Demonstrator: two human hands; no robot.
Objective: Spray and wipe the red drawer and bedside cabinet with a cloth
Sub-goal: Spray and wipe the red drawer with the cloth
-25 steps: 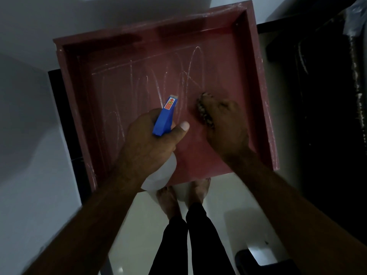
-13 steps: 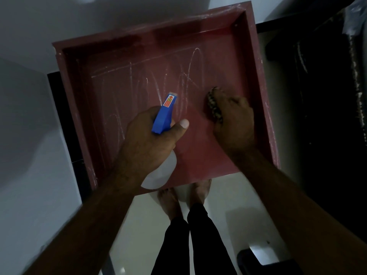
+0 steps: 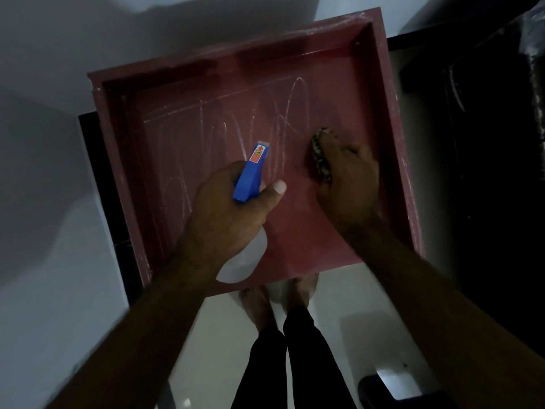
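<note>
Well, at the far left stands a pale wall point(image 3: 38, 231), and a dark strip point(image 3: 100, 184) runs down just beside the red drawer point(image 3: 126, 172); what that strip belongs to I cannot tell. The drawer lies open-side up below me, tilted a little in my view, its near edge above my bare feet point(image 3: 259, 302) on the pale floor point(image 3: 224, 335). White streaks point(image 3: 277, 119) loop across the drawer's bottom, thickest from the left part to the middle.

My left hand point(image 3: 224, 214) hangs over the left-middle of the drawer, fingers and thumb curled round the neck of the spray bottle point(image 3: 250, 169). Its blue head points away from me toward the far wall of the drawer, with a small red and orange label near the nozzle, and the pale, see-through body sticks out under my wrist over the near edge.

Just right of the nozzle is the cloth point(image 3: 320, 160), dark and speckled, pressed onto the drawer's bottom. My right hand point(image 3: 348, 184) lies on top of it with fingers bent over and gripping it, so only its left edge shows. That hand is near the drawer's right wall but not touching it.

Further right everything is dark furniture point(image 3: 486, 143), too dim to make out. Down by my black trousers point(image 3: 295, 364) a dark object point(image 3: 392, 385) sits on the floor at lower right.
</note>
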